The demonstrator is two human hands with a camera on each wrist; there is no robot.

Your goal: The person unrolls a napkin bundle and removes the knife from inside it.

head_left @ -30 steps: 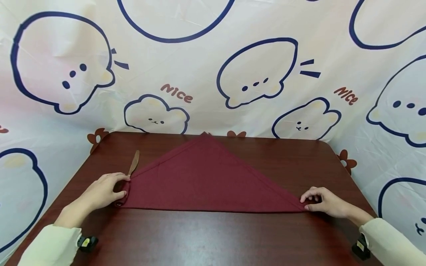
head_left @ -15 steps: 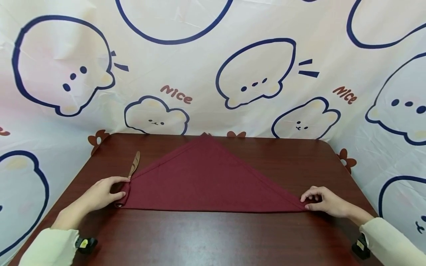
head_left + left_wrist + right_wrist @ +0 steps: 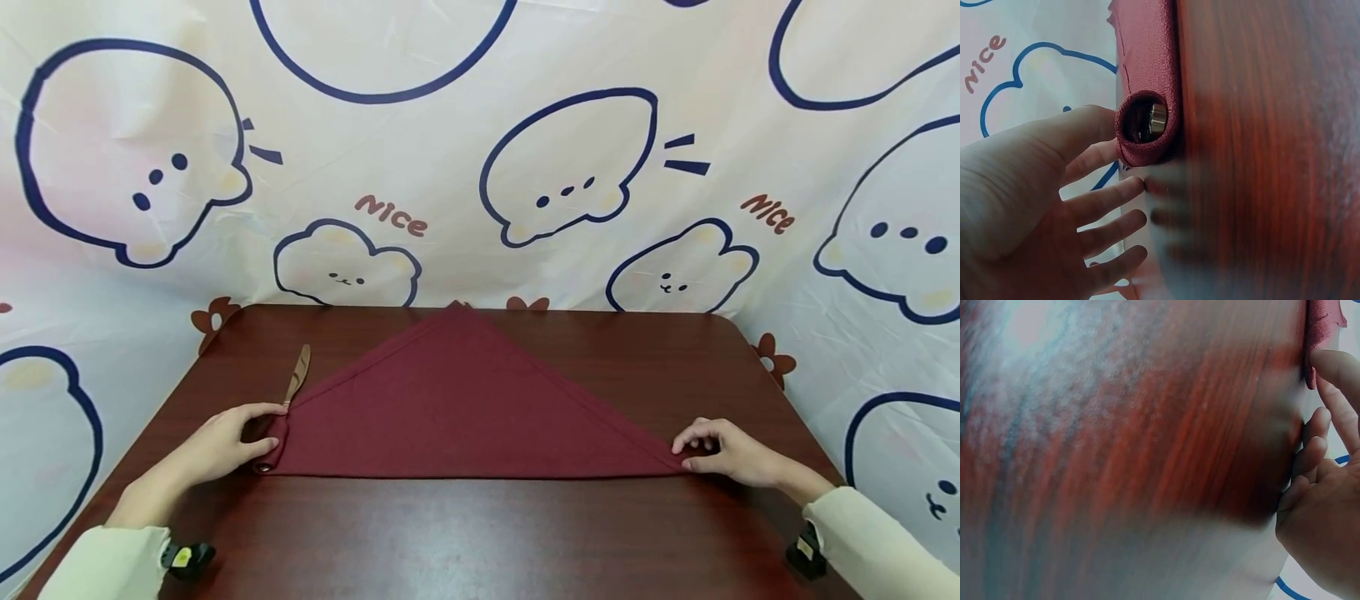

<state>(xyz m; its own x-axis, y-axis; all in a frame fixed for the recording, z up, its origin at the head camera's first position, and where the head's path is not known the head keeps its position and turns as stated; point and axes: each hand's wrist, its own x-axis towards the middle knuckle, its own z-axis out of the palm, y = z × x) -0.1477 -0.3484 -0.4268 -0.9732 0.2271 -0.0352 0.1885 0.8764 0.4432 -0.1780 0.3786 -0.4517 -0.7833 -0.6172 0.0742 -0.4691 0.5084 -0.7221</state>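
A dark red cloth napkin (image 3: pixel 465 408), folded into a triangle with its point away from me, lies on the table. Its left corner is rolled around a gold-coloured table knife (image 3: pixel 298 373), whose blade sticks out at the far side. In the left wrist view, metal handle ends (image 3: pixel 1157 120) show inside the roll's round opening. My left hand (image 3: pixel 217 446) holds this rolled end (image 3: pixel 1147 147) between thumb and index finger, the other fingers loosely spread. At the opposite end, my right hand (image 3: pixel 731 454) pinches the flat right corner (image 3: pixel 1316 337) between thumb and forefinger.
The dark brown wooden table (image 3: pixel 465 542) reaches back to a pale curtain (image 3: pixel 450 167) with cartoon drawings, which also hangs at both sides. Black wrist cameras (image 3: pixel 187 560) sit by the cream sleeves (image 3: pixel 105 567).
The head view has shifted slightly. My left thumb and fingers have moved a little on the rolled end; the right hand keeps its pinch and the napkin lies as before.
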